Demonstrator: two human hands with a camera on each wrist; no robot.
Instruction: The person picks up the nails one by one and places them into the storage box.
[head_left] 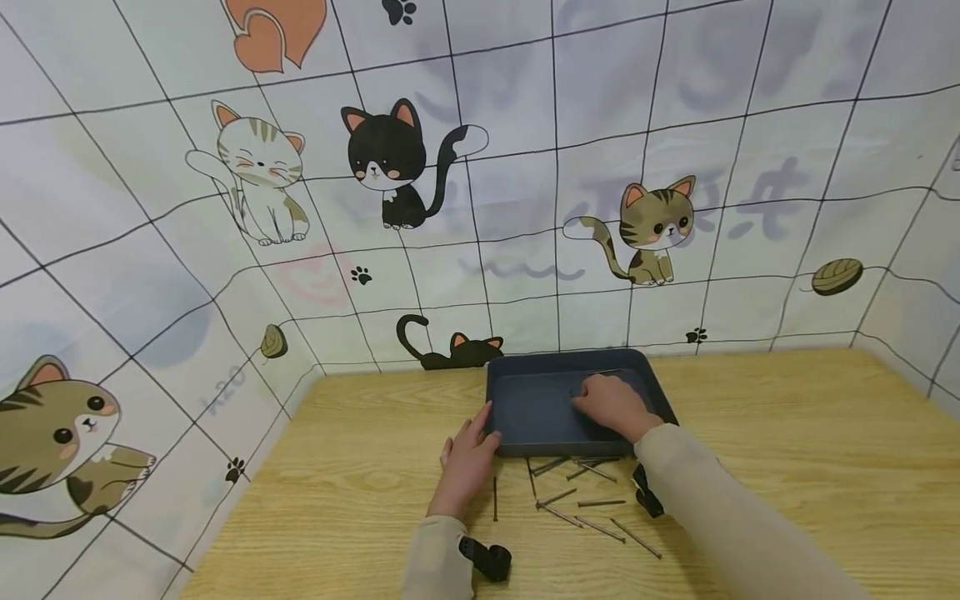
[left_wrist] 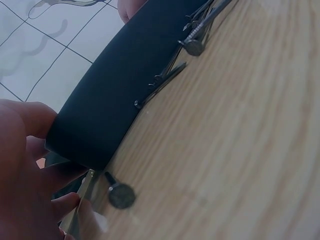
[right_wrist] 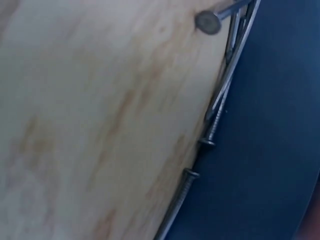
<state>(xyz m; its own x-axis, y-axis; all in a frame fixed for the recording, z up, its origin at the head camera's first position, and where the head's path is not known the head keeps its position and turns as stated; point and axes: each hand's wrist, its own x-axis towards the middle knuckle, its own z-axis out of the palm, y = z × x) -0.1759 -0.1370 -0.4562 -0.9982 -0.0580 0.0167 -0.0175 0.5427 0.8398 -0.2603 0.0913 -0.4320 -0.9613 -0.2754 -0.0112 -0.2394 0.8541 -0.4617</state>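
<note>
A dark blue rectangular tray (head_left: 525,408) stands against the wall. My left hand (head_left: 468,458) rests at its near left corner, thumb and fairly straight fingers touching the outside. My right hand (head_left: 611,404) is inside the tray, its fingers curled downward and pinching what looks like a nail, mostly hidden by the hand. Several loose nails (head_left: 600,503) lie scattered on the table in front of the tray. Some nails (right_wrist: 220,105) lie right along the tray's near wall in the right wrist view. One nail (left_wrist: 120,195) is close by the left hand.
The light wooden table (head_left: 360,467) meets a wall sheet (head_left: 525,208) with a grid and cartoon cats behind the tray. Black wrist cameras sit on both sleeves, the left one (head_left: 487,560) low over the table.
</note>
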